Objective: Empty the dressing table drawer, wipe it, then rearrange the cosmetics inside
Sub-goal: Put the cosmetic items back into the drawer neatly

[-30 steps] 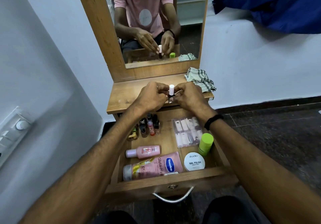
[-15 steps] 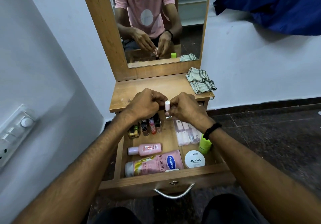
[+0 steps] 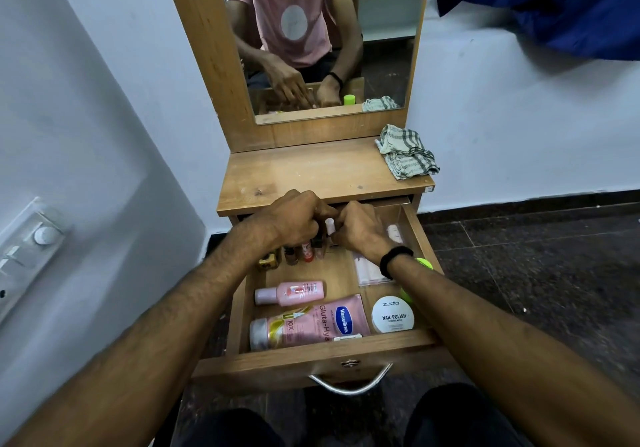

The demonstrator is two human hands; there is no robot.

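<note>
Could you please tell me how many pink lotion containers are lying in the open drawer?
2. The small pink bottle lies at the left, mid-depth in the drawer; the large Vaseline tube lies just in front of it, along the front wall. Others may be hidden.

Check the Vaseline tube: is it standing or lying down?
Lying down. The Vaseline tube rests on its side along the front of the open drawer, cap toward the left.

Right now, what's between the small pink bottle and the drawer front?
The large pink Vaseline tube, lying on its side; the head view shows it.
</note>
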